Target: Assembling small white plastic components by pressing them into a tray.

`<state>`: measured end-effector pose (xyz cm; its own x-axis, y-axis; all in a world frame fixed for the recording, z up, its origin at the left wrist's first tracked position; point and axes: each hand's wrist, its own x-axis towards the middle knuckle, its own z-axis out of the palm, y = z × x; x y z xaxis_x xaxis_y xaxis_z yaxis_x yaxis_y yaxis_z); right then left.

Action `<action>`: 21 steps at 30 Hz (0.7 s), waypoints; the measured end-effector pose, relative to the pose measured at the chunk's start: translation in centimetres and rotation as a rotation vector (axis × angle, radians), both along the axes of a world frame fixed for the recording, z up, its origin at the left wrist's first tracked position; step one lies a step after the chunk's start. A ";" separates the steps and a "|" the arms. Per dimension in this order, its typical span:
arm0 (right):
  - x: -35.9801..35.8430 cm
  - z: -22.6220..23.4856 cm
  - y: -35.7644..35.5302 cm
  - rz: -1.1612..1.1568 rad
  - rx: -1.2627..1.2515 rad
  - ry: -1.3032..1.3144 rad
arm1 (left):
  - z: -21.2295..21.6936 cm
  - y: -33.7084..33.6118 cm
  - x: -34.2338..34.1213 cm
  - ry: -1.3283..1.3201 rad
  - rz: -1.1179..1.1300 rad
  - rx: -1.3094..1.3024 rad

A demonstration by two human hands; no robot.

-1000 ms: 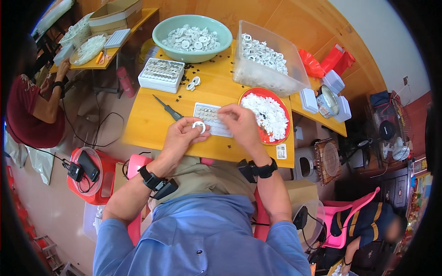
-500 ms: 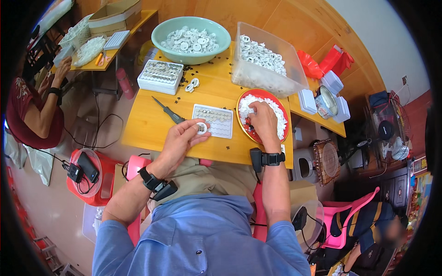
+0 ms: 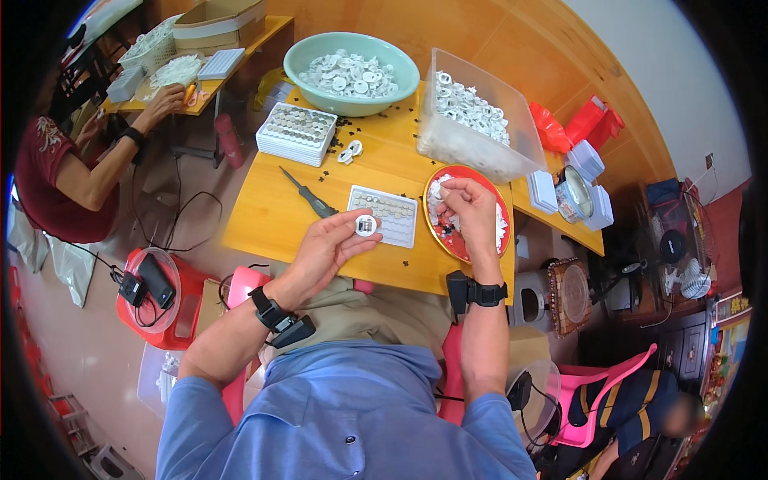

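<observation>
Between the thumb and fingers of my left hand [image 3: 322, 248] is a small round white plastic part [image 3: 366, 226] with an opening showing metal inside. This hand is over the table's near edge, beside a white tray [image 3: 404, 234] partly filled with rows of small silvery discs. My right hand [image 3: 474, 212] is above a red plate [image 3: 458, 250] with a gold rim. Its fingertips are pinched together; what they hold, if anything, is too small to name. Small white pieces [image 3: 501, 228] and some dark and red bits lie on the plate. A screwdriver-like tool [image 3: 312, 197] with a dark handle rests left of the tray.
Behind stand a stack of white trays [image 3: 282, 152], a green basin [image 3: 292, 76] and a clear bin [image 3: 456, 154], both holding white round parts. Tiny black pieces are scattered on the yellow table [image 3: 268, 208]. At far left a co-worker's hand [image 3: 166, 102] reaches over another table.
My right hand has lifted slightly from the pieces on the plate, fingers pinched. My left hand still holds the round part, its face turned more upward. The co-worker's arm has reached out further.
</observation>
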<state>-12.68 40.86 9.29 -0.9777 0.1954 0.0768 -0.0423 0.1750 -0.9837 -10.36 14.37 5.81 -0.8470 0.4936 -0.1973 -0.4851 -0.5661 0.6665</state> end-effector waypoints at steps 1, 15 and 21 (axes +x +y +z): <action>0.2 0.4 -0.5 0.045 -0.048 -0.017 | 0.0 0.0 0.0 -0.003 -0.009 0.008; 1.9 -1.6 -7.0 0.292 0.109 0.014 | -0.3 -0.1 -0.2 0.024 0.003 0.072; 2.4 -0.4 -8.0 0.328 0.472 0.191 | -0.9 -0.3 -0.5 0.018 0.052 0.084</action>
<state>-10.26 32.84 8.91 -0.9415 -0.2121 0.2621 -0.3364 0.5385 -0.7726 -10.82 14.03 4.92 -0.8750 0.4631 -0.1412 -0.4418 -0.6445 0.6240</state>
